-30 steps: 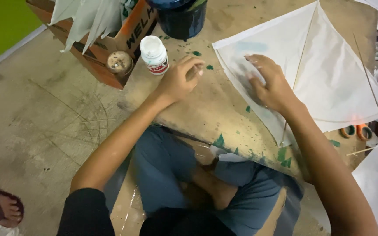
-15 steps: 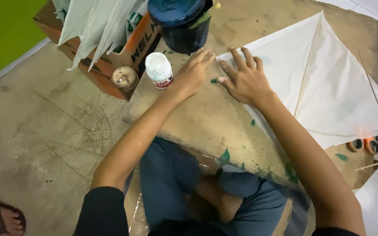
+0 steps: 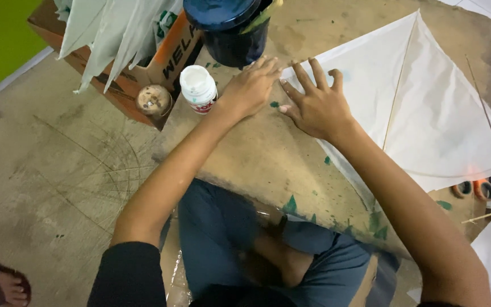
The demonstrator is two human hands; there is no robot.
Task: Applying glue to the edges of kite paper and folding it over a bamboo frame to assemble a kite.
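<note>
The white diamond-shaped paper kite with thin bamboo spars lies flat on the brown, paint-flecked board worktop resting over the seated person's lap. The sheet is already laid over its upright spine and curved cross spar. The left corner edge is the part under attention, so the work appears well along but not finished; whether that edge is already stuck down cannot be told.

Right hand: grip released, fingers spread and flat, palm pressing the kite's left corner onto the board. It grasps nothing.

Left hand: fingers loosely curled, fingertips touching the board just beside the kite's corner and close to the right hand. Whether a small item sits under those fingers cannot be told.

Nearby: a small white-capped plastic bottle near the left wrist, a dark blue round lidded tub beyond the hands, and a brown cardboard box holding more white paper.
</note>
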